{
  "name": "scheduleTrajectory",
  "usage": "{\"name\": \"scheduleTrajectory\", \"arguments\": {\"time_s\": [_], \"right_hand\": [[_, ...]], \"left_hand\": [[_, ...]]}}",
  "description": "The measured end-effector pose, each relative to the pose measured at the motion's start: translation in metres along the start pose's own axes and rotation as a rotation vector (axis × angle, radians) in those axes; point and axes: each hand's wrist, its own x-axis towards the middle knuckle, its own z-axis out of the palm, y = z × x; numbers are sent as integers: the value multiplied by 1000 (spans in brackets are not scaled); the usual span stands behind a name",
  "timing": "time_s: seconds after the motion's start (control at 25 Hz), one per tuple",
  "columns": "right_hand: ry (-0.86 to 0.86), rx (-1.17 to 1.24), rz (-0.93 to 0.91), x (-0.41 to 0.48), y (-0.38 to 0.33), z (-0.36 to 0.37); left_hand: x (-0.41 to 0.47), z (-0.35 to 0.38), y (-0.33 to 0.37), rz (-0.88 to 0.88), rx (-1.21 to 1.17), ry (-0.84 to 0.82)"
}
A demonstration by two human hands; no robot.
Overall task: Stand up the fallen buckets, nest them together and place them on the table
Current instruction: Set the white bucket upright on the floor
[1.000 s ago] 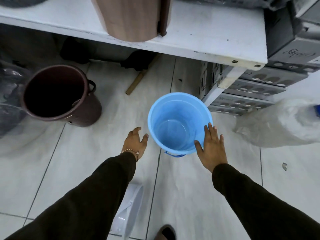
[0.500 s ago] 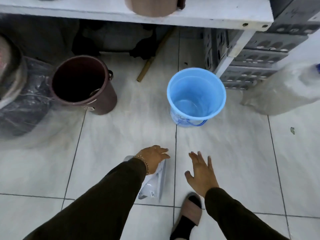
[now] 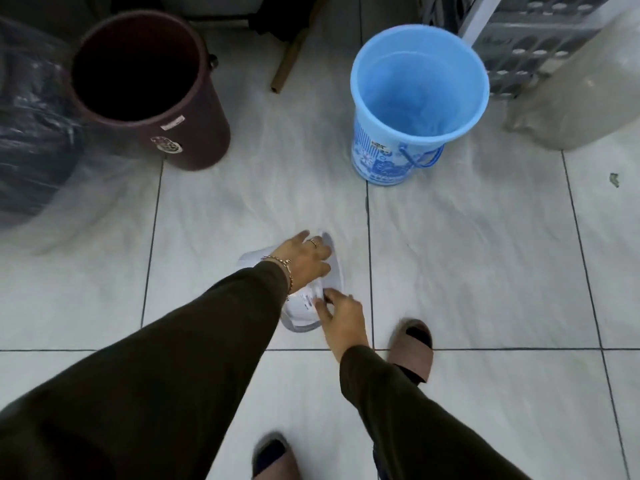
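Note:
A small white bucket (image 3: 304,306) lies on its side on the floor tiles in front of me. My left hand (image 3: 306,259) rests on its upper side near the rim, fingers curled over it. My right hand (image 3: 341,315) grips its lower end by the base. A blue bucket (image 3: 415,133) stands upright at the far right, its handle hanging down. A dark maroon bucket (image 3: 180,133) stands upright at the far left. The table is out of view.
A bundle wrapped in clear plastic (image 3: 31,133) lies at the left. A cloudy plastic sack (image 3: 581,91) and grey crates (image 3: 526,39) sit at the right. A wooden stick (image 3: 291,57) lies between the buckets. My slippered feet (image 3: 412,348) stand close to the white bucket.
My hands left the blue bucket and came back toward me. Both hands now close on the white bucket lying on the floor. My view has tilted down and away from the table.

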Motion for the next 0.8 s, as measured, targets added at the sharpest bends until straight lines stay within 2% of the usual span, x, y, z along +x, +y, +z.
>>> {"name": "scheduleTrajectory", "arguments": {"time_s": [0.08, 0.2, 0.28, 0.36, 0.56, 0.68, 0.8], "right_hand": [[10, -17, -195, 4, -21, -11], [-54, -494, -493, 17, -36, -29], [-75, -731, -593, 24, -36, -31], [-93, -812, -616, 28, -33, -20], [-223, -1039, -513, 30, -15, 7], [-213, -915, -570, 26, -13, -4], [-188, -731, -470, 24, -21, -42]], "left_hand": [[-22, -1, -20, -75, -105, 73], [-57, 6, -41, -158, -268, 52], [-69, 18, -34, -193, -312, 15], [-72, 37, -18, -251, -343, -17], [-75, 74, 25, -415, -400, -81], [-79, 75, 32, -419, -488, -52], [-88, 52, 18, -464, -675, 50]]}}
